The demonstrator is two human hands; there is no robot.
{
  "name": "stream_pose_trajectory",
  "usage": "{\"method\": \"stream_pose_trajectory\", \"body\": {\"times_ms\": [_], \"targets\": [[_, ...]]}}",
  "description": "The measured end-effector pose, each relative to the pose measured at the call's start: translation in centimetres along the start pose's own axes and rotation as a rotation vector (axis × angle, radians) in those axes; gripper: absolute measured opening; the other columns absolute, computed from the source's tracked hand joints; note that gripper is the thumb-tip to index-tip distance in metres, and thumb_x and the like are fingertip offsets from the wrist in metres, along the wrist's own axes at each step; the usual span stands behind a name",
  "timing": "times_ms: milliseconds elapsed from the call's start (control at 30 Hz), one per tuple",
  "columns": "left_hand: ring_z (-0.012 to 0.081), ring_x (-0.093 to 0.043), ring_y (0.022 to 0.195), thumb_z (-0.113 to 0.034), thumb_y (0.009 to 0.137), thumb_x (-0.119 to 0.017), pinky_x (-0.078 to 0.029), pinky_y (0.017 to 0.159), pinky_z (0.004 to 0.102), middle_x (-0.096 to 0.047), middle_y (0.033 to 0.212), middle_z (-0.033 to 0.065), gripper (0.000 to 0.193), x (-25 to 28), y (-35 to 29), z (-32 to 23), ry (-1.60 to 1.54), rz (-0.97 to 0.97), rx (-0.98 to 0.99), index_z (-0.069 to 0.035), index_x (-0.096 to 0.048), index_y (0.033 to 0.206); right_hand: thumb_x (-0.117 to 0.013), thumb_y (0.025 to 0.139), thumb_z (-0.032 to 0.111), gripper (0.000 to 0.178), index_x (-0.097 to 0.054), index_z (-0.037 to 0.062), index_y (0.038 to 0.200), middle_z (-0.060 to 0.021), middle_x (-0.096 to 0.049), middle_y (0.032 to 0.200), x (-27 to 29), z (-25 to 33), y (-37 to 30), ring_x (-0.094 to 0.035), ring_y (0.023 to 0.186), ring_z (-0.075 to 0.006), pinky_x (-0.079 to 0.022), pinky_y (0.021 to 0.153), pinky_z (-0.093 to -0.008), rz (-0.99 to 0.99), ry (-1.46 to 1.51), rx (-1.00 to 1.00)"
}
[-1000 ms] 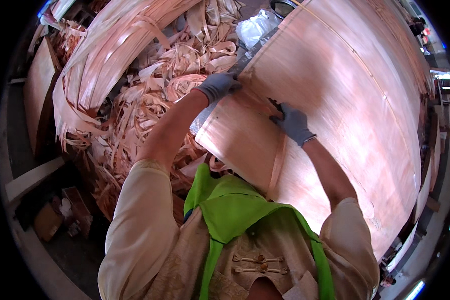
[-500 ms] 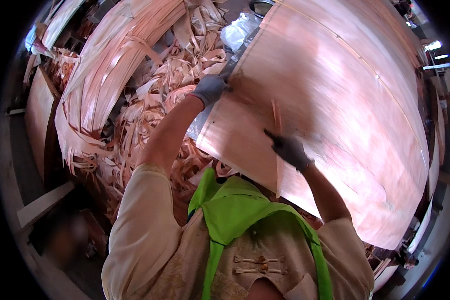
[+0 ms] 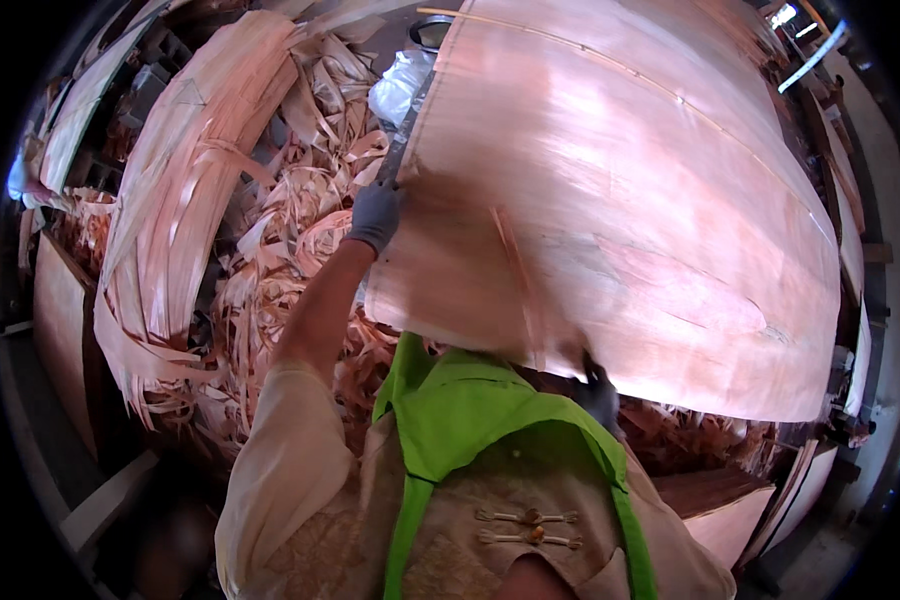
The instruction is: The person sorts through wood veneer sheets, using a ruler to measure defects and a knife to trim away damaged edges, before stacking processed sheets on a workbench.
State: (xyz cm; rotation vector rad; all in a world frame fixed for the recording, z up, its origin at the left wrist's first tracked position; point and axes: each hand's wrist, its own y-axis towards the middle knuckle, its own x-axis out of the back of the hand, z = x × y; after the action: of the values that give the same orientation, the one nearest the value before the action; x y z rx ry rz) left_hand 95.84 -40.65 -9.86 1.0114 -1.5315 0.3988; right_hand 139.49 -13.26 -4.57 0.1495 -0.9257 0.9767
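Observation:
A broad, pale pinkish sheet of wood veneer (image 3: 660, 200) spreads in front of me. My left hand (image 3: 377, 215), in a grey glove, is at its left edge, with the fingers closed over the edge. Down at the near edge, close to my apron, is my right hand (image 3: 598, 392) in a dark glove; it is smeared by motion and partly in shadow, so its grip is unclear. A narrow veneer strip (image 3: 511, 255) lies on the sheet between my hands. Beneath the left edge runs a dark grey strip (image 3: 394, 155).
Curled veneer scraps (image 3: 310, 190) heap up on the left, beside a long bundle of veneer strips (image 3: 190, 170). A white plastic bag (image 3: 398, 88) and a round container (image 3: 430, 33) sit beyond my left hand. A thin light-coloured rod (image 3: 610, 62) crosses the sheet's far part.
My right hand has drawn back from the middle of the sheet to its near edge. My left hand stays at the left edge. The whole view has shifted, with the sheet now further left.

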Motion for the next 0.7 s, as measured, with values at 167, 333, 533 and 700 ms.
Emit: {"method": "stream_pose_trajectory", "body": {"times_ms": [167,333,533,700], "targets": [[0.0335,-0.061,0.067,-0.019,0.084,-0.053,-0.048,0.061,0.0452,-0.061,0.074,0.0143,0.02,0.6,0.9,-1.0,0.088,0.056,0.035,-0.009,-0.064,0.073,-0.065,0.074,0.042,0.041,-0.053,0.0129,0.1,-0.018,-0.064,0.08,-5.2,4.6,3.6,-0.061,0.079,-0.04,-0.047,0.065,-0.0508,0.122,-0.297,0.103],[0.0322,-0.062,0.073,-0.013,0.078,-0.054,-0.048,0.065,0.0431,-0.062,0.077,0.0129,0.012,1.1,0.8,-1.3,0.02,0.005,-0.023,-0.011,-0.065,0.075,-0.053,0.084,0.035,0.031,-0.058,0.0175,0.109,-0.0179,-0.064,0.083,-0.3,-3.1,-5.1,-0.062,0.075,-0.0354,-0.046,0.061,-0.044,0.216,-0.268,-0.05],[0.034,-0.059,0.079,-0.008,0.075,-0.05,-0.048,0.069,0.041,-0.062,0.085,0.0138,0.017,1.0,0.3,-0.3,-0.243,0.027,0.103,-0.01,-0.066,0.081,-0.055,0.086,0.027,0.029,-0.061,0.0067,0.106,-0.0105,-0.065,0.084,11.4,-12.5,-19.3,-0.059,0.067,-0.0205,-0.045,0.054,-0.0322,-0.107,-0.086,-0.606],[0.0313,-0.057,0.089,-0.007,0.076,-0.05,-0.046,0.076,0.0369,-0.06,0.094,0.0169,0.022,4.4,0.0,-0.5,-0.425,-0.222,0.219,-0.009,-0.066,0.092,-0.058,0.088,0.02,0.028,-0.063,-0.0023,0.104,-0.0043,-0.065,0.084,20.2,-15.3,-13.2,-0.055,0.06,-0.0081,-0.044,0.048,-0.0223,-0.618,0.482,-0.512]]}}
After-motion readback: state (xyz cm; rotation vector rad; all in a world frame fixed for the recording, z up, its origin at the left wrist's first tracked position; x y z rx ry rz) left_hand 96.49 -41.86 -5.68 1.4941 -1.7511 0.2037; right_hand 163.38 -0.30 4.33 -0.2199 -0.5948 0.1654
